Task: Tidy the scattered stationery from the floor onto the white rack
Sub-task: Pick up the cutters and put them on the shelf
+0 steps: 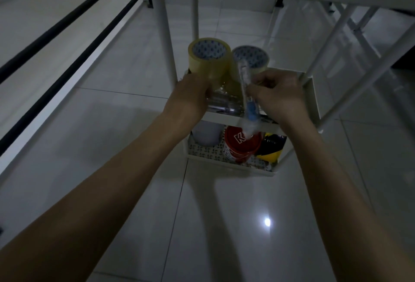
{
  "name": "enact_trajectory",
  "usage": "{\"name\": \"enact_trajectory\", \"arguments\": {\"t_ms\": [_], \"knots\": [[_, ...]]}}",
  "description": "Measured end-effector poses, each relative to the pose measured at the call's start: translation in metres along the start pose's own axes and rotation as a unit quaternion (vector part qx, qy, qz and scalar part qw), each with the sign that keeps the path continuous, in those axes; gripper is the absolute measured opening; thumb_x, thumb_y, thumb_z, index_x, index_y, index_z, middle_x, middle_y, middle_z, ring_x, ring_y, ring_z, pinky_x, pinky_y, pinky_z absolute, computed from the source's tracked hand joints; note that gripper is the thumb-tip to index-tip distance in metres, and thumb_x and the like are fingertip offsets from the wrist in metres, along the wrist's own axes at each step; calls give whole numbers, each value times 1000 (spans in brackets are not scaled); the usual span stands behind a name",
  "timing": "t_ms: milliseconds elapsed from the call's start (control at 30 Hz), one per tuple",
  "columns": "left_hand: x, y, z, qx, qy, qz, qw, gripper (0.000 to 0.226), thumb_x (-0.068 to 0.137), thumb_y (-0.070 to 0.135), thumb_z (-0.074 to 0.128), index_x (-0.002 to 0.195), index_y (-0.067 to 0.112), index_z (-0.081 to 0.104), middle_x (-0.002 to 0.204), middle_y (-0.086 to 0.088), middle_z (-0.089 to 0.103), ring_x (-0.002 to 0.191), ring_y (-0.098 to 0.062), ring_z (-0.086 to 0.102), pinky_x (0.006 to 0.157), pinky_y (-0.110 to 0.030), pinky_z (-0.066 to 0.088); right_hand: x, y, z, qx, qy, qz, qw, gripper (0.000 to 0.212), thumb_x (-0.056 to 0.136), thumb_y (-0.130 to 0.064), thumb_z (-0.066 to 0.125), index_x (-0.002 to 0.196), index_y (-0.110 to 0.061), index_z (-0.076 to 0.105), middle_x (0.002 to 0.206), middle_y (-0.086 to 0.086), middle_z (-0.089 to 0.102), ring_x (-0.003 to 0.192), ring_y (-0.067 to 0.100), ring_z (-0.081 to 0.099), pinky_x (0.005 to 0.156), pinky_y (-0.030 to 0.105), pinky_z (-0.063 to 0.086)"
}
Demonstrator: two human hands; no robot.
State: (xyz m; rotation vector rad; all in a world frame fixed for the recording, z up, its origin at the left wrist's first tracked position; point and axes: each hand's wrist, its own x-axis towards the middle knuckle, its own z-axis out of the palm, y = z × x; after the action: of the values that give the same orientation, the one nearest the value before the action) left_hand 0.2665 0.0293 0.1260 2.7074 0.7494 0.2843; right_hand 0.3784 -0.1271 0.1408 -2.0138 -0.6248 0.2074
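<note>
A white two-tier rack (314, 99) stands on the tiled floor under a white table. My left hand (190, 95) grips a yellowish roll of clear tape (208, 59) above the rack's top shelf. A second tape roll (251, 57) sits just to its right, partly hidden behind a long clear plastic packet with a blue item inside (246, 97), which my right hand (278, 95) pinches upright over the top shelf. A clear object (222, 104) lies on the top shelf under my hands.
The lower shelf holds a red-lidded tub (241, 144), a white rounded object (206, 133) and a yellow-and-black roll (271, 149). White table legs (165, 30) rise behind the rack. Black rails (67, 41) run along the wall at left. Glossy floor tiles (224, 225) spread in front.
</note>
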Motion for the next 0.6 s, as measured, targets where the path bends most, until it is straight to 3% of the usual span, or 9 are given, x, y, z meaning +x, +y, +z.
{"name": "enact_trajectory", "arguments": {"t_ms": [100, 200, 333, 400, 500, 600], "knots": [[-8, 2, -11, -184, 37, 1, 982, 17, 98, 23, 64, 102, 13, 77, 90, 3, 73, 80, -9, 68, 75, -23, 53, -1, -4, 2, 122, -8, 75, 990, 10, 85, -13, 80, 81, -11, 71, 76, 5, 73, 62, 13, 69, 59, 26, 56], [-11, 10, -19, -358, -45, -15, 932, 19, 93, 30, 74, 106, 17, 78, 89, 1, 78, 84, -12, 74, 83, -31, 61, -6, -6, 7, 245, -49, 138, 958, 12, 86, -5, 80, 88, -2, 68, 81, 15, 75, 62, 19, 73, 59, 23, 59], [-6, 10, -22, -210, 6, 68, 975, 21, 90, 15, 75, 110, 15, 78, 100, 0, 77, 96, -14, 72, 85, -22, 57, -9, -2, 8, 259, -56, 146, 953, 8, 89, -4, 76, 86, 2, 72, 88, 20, 77, 73, 27, 77, 67, 27, 63], [-1, 11, -25, -124, 28, 127, 984, 19, 94, 12, 68, 110, 11, 78, 104, -5, 76, 96, -17, 70, 84, -31, 55, -7, 4, 4, 250, -19, 149, 957, 13, 89, -11, 77, 97, -2, 73, 93, 16, 78, 78, 26, 78, 74, 36, 65], [6, 12, -21, 8, -28, 136, 990, 21, 97, 10, 57, 105, 8, 77, 103, -9, 74, 95, -25, 69, 79, -40, 57, -6, 16, -1, 162, 50, 97, 981, 28, 85, -29, 78, 110, -23, 67, 100, -1, 74, 87, 13, 75, 77, 32, 63], [4, 15, -13, 62, -75, 121, 988, 21, 96, 3, 53, 98, 7, 74, 95, -8, 70, 88, -25, 67, 68, -34, 51, -9, 21, -3, 41, 45, 20, 998, 11, 91, -26, 69, 101, -24, 73, 94, -7, 73, 83, 3, 68, 69, 25, 56]]}}
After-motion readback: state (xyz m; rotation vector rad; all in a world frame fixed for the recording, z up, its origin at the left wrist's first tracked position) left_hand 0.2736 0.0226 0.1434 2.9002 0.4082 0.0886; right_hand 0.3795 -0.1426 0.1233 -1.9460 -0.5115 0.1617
